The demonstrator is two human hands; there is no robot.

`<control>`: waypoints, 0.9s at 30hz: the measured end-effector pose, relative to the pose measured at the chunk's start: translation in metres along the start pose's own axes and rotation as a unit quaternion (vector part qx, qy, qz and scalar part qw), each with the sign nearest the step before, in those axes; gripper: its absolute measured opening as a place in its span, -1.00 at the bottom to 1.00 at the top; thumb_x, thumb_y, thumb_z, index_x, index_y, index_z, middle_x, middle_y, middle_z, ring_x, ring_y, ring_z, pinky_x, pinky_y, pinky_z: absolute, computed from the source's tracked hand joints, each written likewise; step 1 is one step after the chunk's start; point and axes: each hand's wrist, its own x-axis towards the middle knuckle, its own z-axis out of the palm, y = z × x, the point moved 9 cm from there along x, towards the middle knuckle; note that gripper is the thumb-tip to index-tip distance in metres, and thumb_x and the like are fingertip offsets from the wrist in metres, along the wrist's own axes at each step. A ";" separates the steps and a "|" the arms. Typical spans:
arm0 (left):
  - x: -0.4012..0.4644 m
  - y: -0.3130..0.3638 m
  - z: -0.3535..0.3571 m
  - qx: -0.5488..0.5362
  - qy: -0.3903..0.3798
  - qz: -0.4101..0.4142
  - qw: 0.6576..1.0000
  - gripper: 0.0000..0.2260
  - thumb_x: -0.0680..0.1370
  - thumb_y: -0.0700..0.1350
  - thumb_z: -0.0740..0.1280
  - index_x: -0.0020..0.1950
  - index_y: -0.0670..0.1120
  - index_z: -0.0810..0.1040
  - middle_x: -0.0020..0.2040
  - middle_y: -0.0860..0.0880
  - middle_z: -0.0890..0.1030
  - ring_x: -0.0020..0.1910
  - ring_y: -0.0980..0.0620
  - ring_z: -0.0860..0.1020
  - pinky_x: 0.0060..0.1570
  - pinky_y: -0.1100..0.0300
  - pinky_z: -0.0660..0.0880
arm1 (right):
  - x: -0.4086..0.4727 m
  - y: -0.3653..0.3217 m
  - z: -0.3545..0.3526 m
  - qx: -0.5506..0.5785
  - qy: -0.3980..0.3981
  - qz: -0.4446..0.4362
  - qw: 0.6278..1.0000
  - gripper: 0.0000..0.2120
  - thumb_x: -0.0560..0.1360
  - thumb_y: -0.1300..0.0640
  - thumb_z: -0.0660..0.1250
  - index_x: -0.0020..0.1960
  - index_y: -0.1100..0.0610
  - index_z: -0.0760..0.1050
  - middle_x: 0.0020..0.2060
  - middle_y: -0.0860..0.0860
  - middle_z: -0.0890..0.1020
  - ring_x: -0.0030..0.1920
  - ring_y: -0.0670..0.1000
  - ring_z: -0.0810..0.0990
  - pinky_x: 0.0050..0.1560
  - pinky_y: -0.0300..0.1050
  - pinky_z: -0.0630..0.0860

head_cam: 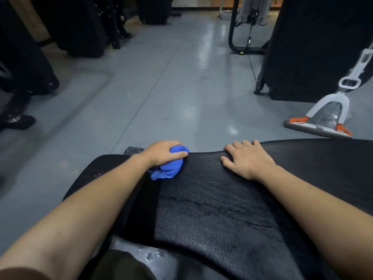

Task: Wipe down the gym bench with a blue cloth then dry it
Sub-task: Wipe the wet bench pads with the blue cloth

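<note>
The left hand (164, 153) grips the blue cloth (168, 167) as a bunched wad, fingers and thumb curled round it, and presses it onto the gym bench (212, 209) at the far edge of the pad, close to the pad's left end. The right hand (245, 159) lies flat on the same far edge, fingers straight and spread, holding nothing — it appears to steady the pad. The bench's long axis runs left to right across the view, so nearly all of the pad surface lies to the right of the cloth and toward the person. The left hand alone carries the cloth; a wiping stroke along the long axis would run toward the right hand, which sits directly in that path along the far edge and would probably need to lift or shift. Streaks with a wet sheen show on the near part of the pad. On the floor beyond the bench's right part stands a mop head (321, 126) — well apart from both hands and not in the way.
</note>
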 end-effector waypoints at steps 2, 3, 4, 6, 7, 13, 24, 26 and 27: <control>-0.003 -0.012 -0.003 -0.015 0.001 -0.020 1.000 -0.81 0.56 0.24 0.31 0.08 0.21 0.60 -0.09 0.23 0.67 -0.02 0.15 0.61 -0.01 0.22 0.47 | 0.000 0.000 0.000 0.000 -0.001 0.000 1.000 -0.41 0.56 -0.31 -0.20 0.28 -0.01 0.38 0.16 0.04 0.54 0.16 0.11 0.46 0.20 0.10 0.31; -0.005 -0.018 -0.004 -0.023 0.004 -0.029 0.999 -0.80 0.56 0.25 0.31 0.08 0.22 0.60 -0.08 0.23 0.67 -0.01 0.16 0.61 0.01 0.21 0.48 | -0.001 0.000 0.000 0.001 -0.002 -0.001 1.000 -0.42 0.57 -0.30 -0.20 0.27 0.00 0.38 0.16 0.05 0.54 0.16 0.11 0.46 0.19 0.11 0.31; -0.007 -0.024 -0.005 -0.032 0.009 -0.038 0.999 -0.77 0.53 0.29 0.31 0.08 0.22 0.61 -0.07 0.22 0.68 0.00 0.16 0.61 0.03 0.20 0.49 | -0.001 0.000 0.000 0.002 -0.002 -0.002 1.000 -0.43 0.57 -0.30 -0.18 0.27 0.00 0.38 0.16 0.05 0.54 0.16 0.11 0.46 0.19 0.11 0.31; -0.010 -0.033 -0.008 -0.051 0.021 -0.057 0.997 -0.63 0.43 0.40 0.26 0.08 0.24 0.61 -0.05 0.20 0.69 0.01 0.14 0.62 0.09 0.16 0.51 | -0.001 0.000 0.000 0.004 -0.001 -0.002 1.000 -0.45 0.59 -0.30 -0.17 0.27 0.00 0.39 0.17 0.05 0.54 0.17 0.11 0.46 0.18 0.11 0.30; -0.012 -0.039 -0.009 -0.060 0.028 -0.070 0.995 -0.57 0.38 0.43 0.23 0.08 0.24 0.61 -0.04 0.19 0.69 0.02 0.14 0.61 0.12 0.14 0.51 | -0.001 0.000 0.000 0.004 0.000 -0.001 1.000 -0.45 0.59 -0.29 -0.16 0.27 0.00 0.39 0.17 0.05 0.54 0.18 0.12 0.46 0.18 0.11 0.29; -0.039 -0.063 -0.014 -0.111 0.054 -0.146 0.982 -0.68 0.47 0.42 0.25 0.08 0.31 0.57 0.03 0.19 0.67 0.09 0.13 0.60 0.19 0.11 0.47 | 0.001 0.001 0.002 0.013 0.004 -0.004 1.000 -0.44 0.59 -0.30 -0.16 0.27 0.00 0.40 0.16 0.05 0.54 0.16 0.11 0.46 0.17 0.11 0.29; -0.098 -0.080 -0.003 -0.079 0.095 -0.246 0.961 -0.47 0.51 0.46 0.15 0.39 0.26 0.36 0.21 -0.03 0.61 0.12 -0.08 0.53 0.11 0.05 0.39 | -0.003 -0.003 -0.001 0.011 0.007 0.005 1.000 -0.49 0.63 -0.24 -0.13 0.31 0.02 0.40 0.18 0.05 0.54 0.16 0.12 0.47 0.17 0.09 0.30; -0.111 -0.081 0.001 -0.081 0.095 -0.255 0.959 -0.48 0.53 0.43 0.15 0.42 0.23 0.33 0.22 -0.07 0.60 0.09 -0.08 0.51 0.09 0.06 0.37 | -0.005 -0.009 -0.005 0.018 0.012 0.004 1.000 -0.49 0.62 -0.23 -0.10 0.35 0.02 0.39 0.20 0.06 0.53 0.19 0.12 0.47 0.23 0.13 0.31; -0.118 -0.080 0.002 -0.083 0.097 -0.258 0.958 -0.49 0.54 0.41 0.15 0.42 0.22 0.32 0.23 -0.08 0.60 0.07 -0.07 0.50 0.08 0.07 0.36 | -0.006 -0.017 -0.007 0.024 0.014 -0.002 1.000 -0.47 0.61 -0.25 -0.08 0.38 0.02 0.38 0.22 0.07 0.52 0.22 0.12 0.47 0.27 0.16 0.30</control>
